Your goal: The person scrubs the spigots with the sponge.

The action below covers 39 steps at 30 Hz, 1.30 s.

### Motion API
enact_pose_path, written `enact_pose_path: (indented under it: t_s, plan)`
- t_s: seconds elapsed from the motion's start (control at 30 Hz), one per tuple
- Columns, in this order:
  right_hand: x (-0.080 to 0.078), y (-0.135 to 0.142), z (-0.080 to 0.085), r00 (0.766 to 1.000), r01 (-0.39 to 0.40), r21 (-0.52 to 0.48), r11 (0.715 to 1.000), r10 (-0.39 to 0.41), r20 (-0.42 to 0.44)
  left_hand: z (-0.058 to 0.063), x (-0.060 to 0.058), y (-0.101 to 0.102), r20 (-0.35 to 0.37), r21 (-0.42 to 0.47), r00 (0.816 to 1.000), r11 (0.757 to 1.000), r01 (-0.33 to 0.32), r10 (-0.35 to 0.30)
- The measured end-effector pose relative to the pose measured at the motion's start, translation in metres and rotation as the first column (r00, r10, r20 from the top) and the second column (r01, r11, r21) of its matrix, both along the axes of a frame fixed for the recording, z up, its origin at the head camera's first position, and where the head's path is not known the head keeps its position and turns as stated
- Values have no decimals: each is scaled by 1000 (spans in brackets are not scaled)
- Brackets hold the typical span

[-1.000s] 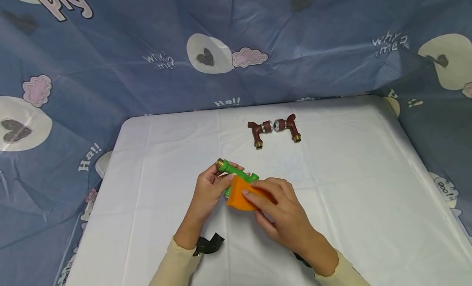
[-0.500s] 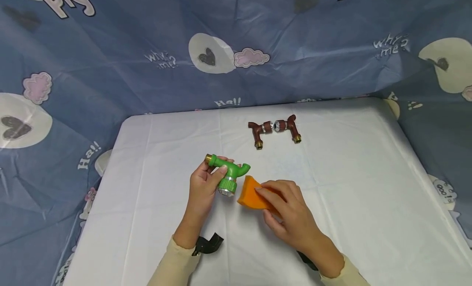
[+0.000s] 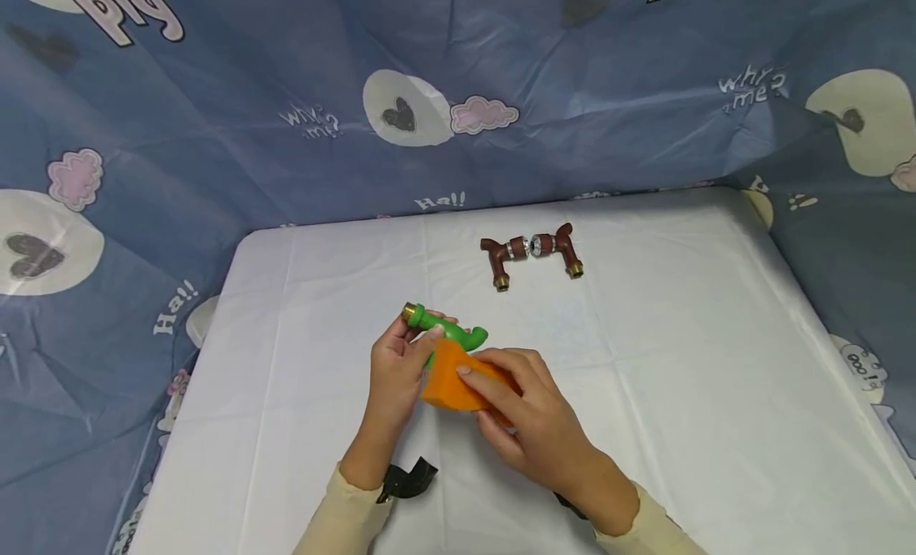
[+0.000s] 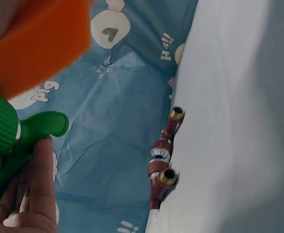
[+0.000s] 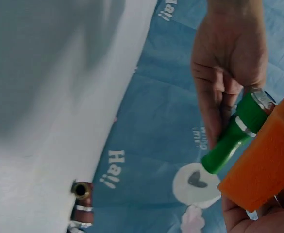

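My left hand [image 3: 396, 364] holds a green faucet [image 3: 458, 332], thumb on top and fingers beneath, its brass threaded end toward the upper left. An orange sponge [image 3: 451, 380] is pinched between thumb and fingers of my right hand [image 3: 533, 408]. In the head view the sponge overlaps the faucet's ribbed knob and hides most of it. The left wrist view shows the green knob [image 4: 3, 127] right below the sponge [image 4: 40, 46]. Seen from the right wrist, the sponge [image 5: 263, 158] lies close along the faucet [image 5: 229, 141].
Two brown faucets [image 3: 501, 262] [image 3: 561, 249] with brass ends lie knob to knob toward the back of the white-covered table [image 3: 343, 285]. A blue patterned cloth [image 3: 300, 165] hangs behind and at the sides. Black straps [image 3: 409, 479] sit at the wrists.
Half a second ago the sponge was apart from the faucet, with the knob in sight. Now the right hand has moved left and the sponge covers the knob again, as one second ago.
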State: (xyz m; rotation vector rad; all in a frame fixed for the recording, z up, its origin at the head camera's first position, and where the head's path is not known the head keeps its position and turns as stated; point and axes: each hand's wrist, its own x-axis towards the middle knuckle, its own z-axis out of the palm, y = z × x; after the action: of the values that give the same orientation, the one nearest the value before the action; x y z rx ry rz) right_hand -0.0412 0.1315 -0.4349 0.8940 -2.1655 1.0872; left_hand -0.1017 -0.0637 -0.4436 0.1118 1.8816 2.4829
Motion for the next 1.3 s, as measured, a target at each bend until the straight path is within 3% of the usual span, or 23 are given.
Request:
enact_pose_path:
  t_s: [0.2,0.43,0.57,0.77,1.0,1.17,1.3]
  plan:
    - [0,8,-15,999,0,-8,1000,0,49,-1,0,1,39,-39,999,999,-10,12]
    - [4,17,-31,994,26,45,999,-31,108,2,-4,0,35,-51,996,996,-75,77]
    - [5,19,-30,996,33,2,999,-34,82,3,-5,1,38,-43,996,996,-74,76]
    - [1,15,-13,1000,23,-69,997,-24,-1,0,-3,3,99,-11,993,998,-65,66]
    - [-2,5,2,991,71,-66,995,-78,-112,-2,0,4,100,-45,992,996,-73,77]
    - [-5,4,-4,985,106,-44,993,-111,-130,-2,1,4,107,-28,993,998,-56,58]
    - [-6,8,-18,986,138,-15,990,-139,-90,0,0,5,96,-21,995,1000,2,0]
